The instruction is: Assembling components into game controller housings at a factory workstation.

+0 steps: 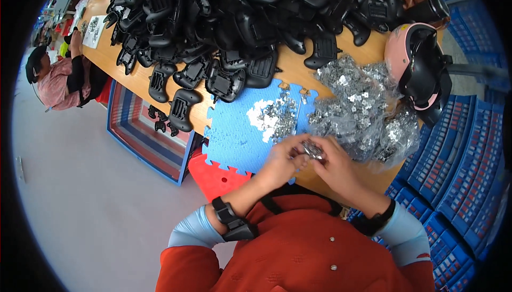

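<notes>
Close in front of my body, my two hands meet over the near edge of a blue foam mat (229,137). A cluster of small silver metal pieces (313,150) is gripped in my right hand (337,168). My left hand (281,163) touches the same cluster with bent fingers closed at its left side; they are slightly blurred. Just beyond lies a loose heap of flat silver metal pieces (272,119) on the mat. To the right, clear plastic bags (357,105) full of similar pieces reach almost to my right hand.
Black game controller shells (224,81) are piled across the wooden table (200,116). A pink helmet (400,52) sits at the right edge, above stacked blue crates (453,169). Left are a blue-rimmed crate (149,151), a red stool (213,177) and another person (56,87).
</notes>
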The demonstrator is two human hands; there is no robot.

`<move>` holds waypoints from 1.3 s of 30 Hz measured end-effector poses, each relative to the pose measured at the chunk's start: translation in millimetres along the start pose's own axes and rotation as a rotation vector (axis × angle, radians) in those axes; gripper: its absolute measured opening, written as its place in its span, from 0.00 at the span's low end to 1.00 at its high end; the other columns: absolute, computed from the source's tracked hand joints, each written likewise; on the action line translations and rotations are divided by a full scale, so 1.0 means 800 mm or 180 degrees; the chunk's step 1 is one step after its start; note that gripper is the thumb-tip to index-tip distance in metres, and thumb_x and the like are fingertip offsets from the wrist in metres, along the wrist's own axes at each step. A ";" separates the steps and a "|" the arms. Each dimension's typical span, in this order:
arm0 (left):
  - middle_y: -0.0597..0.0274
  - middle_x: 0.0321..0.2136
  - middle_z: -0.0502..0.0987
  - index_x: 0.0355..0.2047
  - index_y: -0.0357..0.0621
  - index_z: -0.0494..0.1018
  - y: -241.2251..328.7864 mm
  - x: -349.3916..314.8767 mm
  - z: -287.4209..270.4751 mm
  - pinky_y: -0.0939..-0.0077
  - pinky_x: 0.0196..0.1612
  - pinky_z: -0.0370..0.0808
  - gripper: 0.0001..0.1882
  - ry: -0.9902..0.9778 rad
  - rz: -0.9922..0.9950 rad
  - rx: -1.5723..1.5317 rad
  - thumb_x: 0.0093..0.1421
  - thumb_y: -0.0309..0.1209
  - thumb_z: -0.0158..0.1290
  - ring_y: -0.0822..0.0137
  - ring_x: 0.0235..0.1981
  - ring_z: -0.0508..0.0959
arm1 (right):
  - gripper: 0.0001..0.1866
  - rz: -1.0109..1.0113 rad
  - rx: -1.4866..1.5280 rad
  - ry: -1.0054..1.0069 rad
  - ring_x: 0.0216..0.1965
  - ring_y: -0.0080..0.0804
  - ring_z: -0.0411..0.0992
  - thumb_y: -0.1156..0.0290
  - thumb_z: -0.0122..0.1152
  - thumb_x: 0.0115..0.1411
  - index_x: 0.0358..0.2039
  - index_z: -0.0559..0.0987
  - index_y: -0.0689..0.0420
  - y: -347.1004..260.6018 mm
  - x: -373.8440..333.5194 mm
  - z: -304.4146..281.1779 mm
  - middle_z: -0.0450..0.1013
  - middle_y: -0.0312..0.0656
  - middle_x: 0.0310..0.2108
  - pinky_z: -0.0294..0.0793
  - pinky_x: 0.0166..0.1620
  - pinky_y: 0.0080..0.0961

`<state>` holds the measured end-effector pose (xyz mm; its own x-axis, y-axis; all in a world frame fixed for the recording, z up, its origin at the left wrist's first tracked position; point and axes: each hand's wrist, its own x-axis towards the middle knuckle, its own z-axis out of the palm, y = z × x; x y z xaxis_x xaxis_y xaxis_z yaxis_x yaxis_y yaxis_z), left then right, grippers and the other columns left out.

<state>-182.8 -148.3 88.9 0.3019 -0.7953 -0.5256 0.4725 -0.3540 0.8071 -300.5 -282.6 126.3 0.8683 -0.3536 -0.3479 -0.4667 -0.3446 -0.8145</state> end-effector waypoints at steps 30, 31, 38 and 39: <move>0.52 0.31 0.69 0.48 0.39 0.73 0.023 0.084 -0.075 0.69 0.33 0.73 0.24 0.1028 0.1410 0.2608 0.48 0.16 0.57 0.59 0.30 0.73 | 0.24 -0.0663 -0.0678 0.0513 0.36 0.43 0.72 0.80 0.59 0.52 0.52 0.71 0.60 0.002 0.119 0.001 0.69 0.49 0.44 0.73 0.38 0.32; 0.53 0.30 0.69 0.46 0.38 0.74 0.033 0.079 -0.069 0.71 0.32 0.72 0.20 0.1125 0.1264 0.2461 0.50 0.16 0.57 0.61 0.28 0.73 | 0.23 -0.0555 -0.0398 0.0479 0.34 0.39 0.73 0.79 0.60 0.53 0.51 0.71 0.60 -0.010 0.109 -0.014 0.69 0.47 0.44 0.74 0.36 0.29; 0.53 0.34 0.71 0.43 0.38 0.74 0.018 0.003 -0.026 0.70 0.31 0.73 0.16 -0.0438 0.0609 0.1766 0.53 0.21 0.58 0.59 0.29 0.75 | 0.13 -0.0064 -0.0751 0.0227 0.33 0.45 0.74 0.74 0.61 0.53 0.40 0.75 0.55 0.046 -0.112 -0.046 0.70 0.44 0.33 0.74 0.35 0.38; 0.55 0.35 0.70 0.44 0.38 0.74 0.002 0.001 -0.017 0.74 0.30 0.73 0.17 -0.0824 0.0877 0.1863 0.53 0.20 0.59 0.65 0.28 0.75 | 0.14 0.0254 -0.1111 0.0262 0.34 0.45 0.74 0.73 0.61 0.53 0.42 0.74 0.56 0.075 -0.144 -0.032 0.70 0.45 0.35 0.74 0.36 0.39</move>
<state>-170.3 -142.7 86.4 0.1051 -0.9603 -0.2585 -0.1391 -0.2716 0.9523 -433.1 -285.0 129.4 0.8170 -0.4553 -0.3540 -0.5741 -0.5840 -0.5739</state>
